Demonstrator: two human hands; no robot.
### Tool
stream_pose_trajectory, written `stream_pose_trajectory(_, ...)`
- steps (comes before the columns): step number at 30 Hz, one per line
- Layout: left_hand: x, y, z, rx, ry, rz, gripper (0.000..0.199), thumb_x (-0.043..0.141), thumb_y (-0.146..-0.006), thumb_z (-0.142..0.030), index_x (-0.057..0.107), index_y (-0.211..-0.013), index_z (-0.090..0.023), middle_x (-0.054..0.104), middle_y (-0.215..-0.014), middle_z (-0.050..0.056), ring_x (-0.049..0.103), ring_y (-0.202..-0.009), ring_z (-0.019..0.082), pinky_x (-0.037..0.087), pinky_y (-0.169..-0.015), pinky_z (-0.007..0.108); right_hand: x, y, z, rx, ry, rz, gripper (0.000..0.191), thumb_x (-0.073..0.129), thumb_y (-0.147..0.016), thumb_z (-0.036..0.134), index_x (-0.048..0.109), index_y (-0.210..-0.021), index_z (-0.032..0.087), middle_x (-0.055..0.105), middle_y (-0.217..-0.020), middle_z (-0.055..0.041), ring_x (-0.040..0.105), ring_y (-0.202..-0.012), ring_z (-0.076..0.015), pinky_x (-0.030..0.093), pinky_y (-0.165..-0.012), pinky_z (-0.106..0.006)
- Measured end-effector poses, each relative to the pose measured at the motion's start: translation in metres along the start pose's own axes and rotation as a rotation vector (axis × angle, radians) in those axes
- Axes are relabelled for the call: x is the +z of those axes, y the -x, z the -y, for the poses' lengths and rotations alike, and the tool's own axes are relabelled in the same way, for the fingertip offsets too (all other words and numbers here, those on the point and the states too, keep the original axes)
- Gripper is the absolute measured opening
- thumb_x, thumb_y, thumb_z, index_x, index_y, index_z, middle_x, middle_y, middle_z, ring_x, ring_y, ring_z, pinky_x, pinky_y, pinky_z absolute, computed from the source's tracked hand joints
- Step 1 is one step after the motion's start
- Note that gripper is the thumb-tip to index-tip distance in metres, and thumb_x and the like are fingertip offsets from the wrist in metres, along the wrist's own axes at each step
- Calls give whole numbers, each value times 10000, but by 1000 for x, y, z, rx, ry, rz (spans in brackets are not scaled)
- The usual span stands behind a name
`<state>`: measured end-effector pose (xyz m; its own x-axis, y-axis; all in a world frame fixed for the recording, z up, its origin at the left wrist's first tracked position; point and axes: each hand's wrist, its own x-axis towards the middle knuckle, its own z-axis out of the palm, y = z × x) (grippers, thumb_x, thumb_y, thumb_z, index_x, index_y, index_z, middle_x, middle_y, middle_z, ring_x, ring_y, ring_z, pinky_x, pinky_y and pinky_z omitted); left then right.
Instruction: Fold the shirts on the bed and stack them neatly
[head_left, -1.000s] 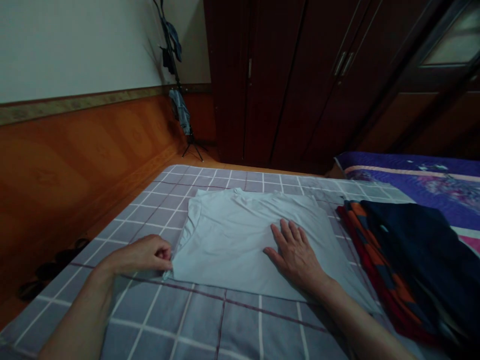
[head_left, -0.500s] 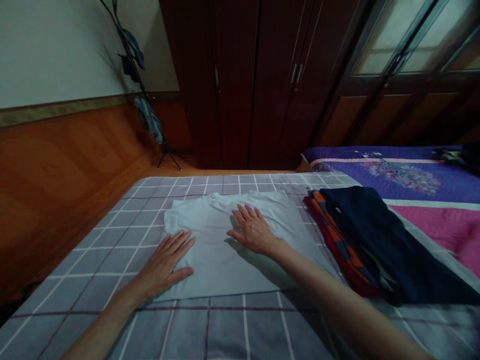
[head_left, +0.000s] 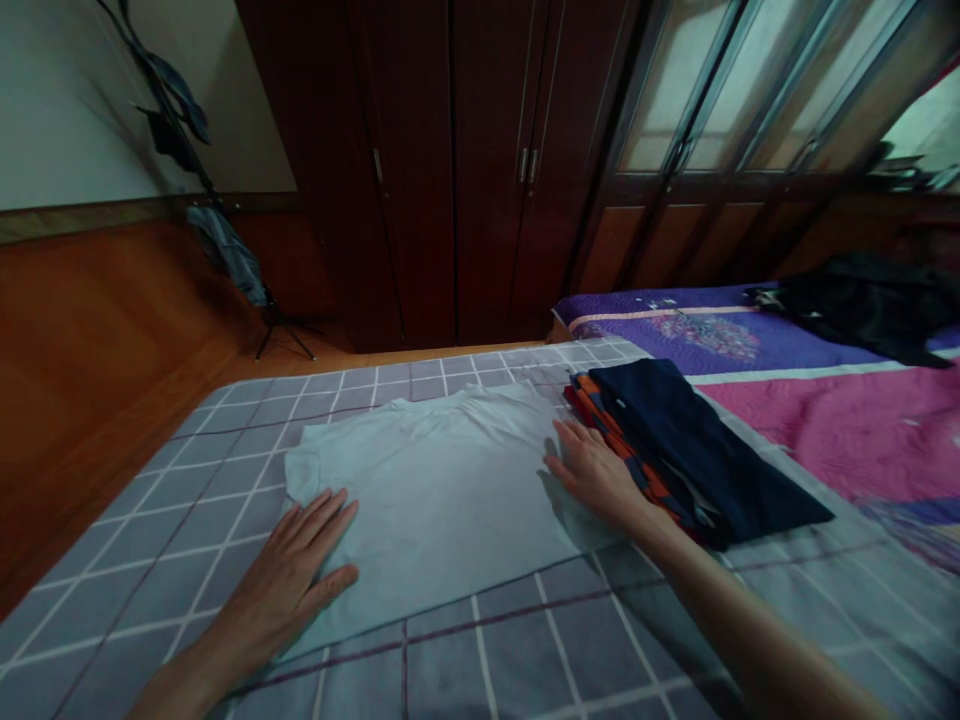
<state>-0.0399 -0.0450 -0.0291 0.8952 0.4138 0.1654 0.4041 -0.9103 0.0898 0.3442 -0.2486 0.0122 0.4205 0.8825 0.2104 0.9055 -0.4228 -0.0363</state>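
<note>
A white shirt lies spread on the grey checked bed sheet, with a few wrinkles along its far edge. My left hand rests flat on the shirt's left edge, fingers stretched out and thumb apart. Over the shirt's right side is my right hand, its fingers extended and nothing held; its shadow falls on the cloth. Just right of that hand sits a stack of folded clothes, a navy garment on top and an orange-and-blue one beneath.
Beyond the bed stands a dark red wardrobe. A coat stand with clothing is at the far left. To the right, a second bed has a purple and pink cover, with a black garment on it.
My right hand has moved right across the shirt, from its middle to its right side near the stack. My left hand stays on the left edge. The view has turned right.
</note>
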Motion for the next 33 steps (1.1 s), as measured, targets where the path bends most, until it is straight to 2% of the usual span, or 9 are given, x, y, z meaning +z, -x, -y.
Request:
stream_pose_trajectory(3,-7,-8,12,-13,91,-82,636,526,-856,-487,316,-1440,-348,376,-1479,36,395,-1319,288,327,-1085,489,-6,44,-28,94,-28,16,447,465,-862,308,532,-1238,75,638,-1117,-165,591,-1048,-276,438,-918,-370)
stream_pose_trajectory(5,-10,-14,24,-87,174,-189,586,505,-862,-481,367,-1407,-317,411,-1452,42,418,-1300,276,351,-1077,457,-10,60,-32,150,-46,65,406,473,-853,301,563,-1198,106,663,-1037,-135,629,-951,-255,462,-852,-340)
stream_pose_trajectory(8,-9,-18,39,-286,279,-390,466,449,-874,-487,503,-1266,-242,524,-1323,78,488,-1228,281,379,-1051,440,-19,62,-22,249,-20,149,345,481,-850,286,595,-1141,140,654,-1034,-127,632,-946,-248,452,-821,-316)
stream_pose_trajectory(10,-9,-16,44,-422,344,-455,427,450,-859,-503,563,-1160,-222,587,-1223,81,545,-1154,289,407,-1017,433,-24,53,-14,335,2,227,324,497,-841,293,606,-1105,141,640,-1062,-144,623,-979,-273,446,-812,-334)
stream_pose_trajectory(16,-12,-8,45,-668,579,-440,414,504,-805,-535,614,-1051,-220,667,-1072,63,618,-1013,278,462,-923,390,-29,32,-9,420,-10,337,293,546,-799,303,619,-1011,115,660,-973,-155,622,-963,-315,436,-768,-366)
stream_pose_trajectory(24,-4,-12,50,-690,799,-478,475,530,-782,-580,612,-1044,-193,672,-1060,81,634,-968,248,514,-808,330,-29,18,-24,468,-154,390,165,631,-685,314,656,-756,167,660,-731,-72,640,-728,-240,407,-608,-291)
stream_pose_trajectory(26,-4,-12,50,-685,823,-502,479,538,-779,-575,614,-1041,-181,676,-1056,86,636,-970,246,510,-831,333,-28,16,-24,476,-214,397,119,638,-658,286,617,-623,175,613,-603,-41,616,-626,-212,381,-544,-271)
stream_pose_trajectory(28,-5,-12,49,-684,835,-513,479,540,-781,-571,615,-1040,-176,679,-1053,91,637,-976,246,496,-872,350,-28,16,-22,480,-261,389,172,625,-657,270,552,-527,183,563,-523,-23,591,-562,-191,364,-501,-256)
stream_pose_trajectory(33,-6,-13,48,-689,847,-537,491,544,-782,-575,614,-1037,-162,686,-1034,104,640,-974,252,476,-907,375,-29,22,-8,610,-734,259,154,583,-702,334,592,-638,194,647,-645,-60,644,-638,-210,470,-543,-275)
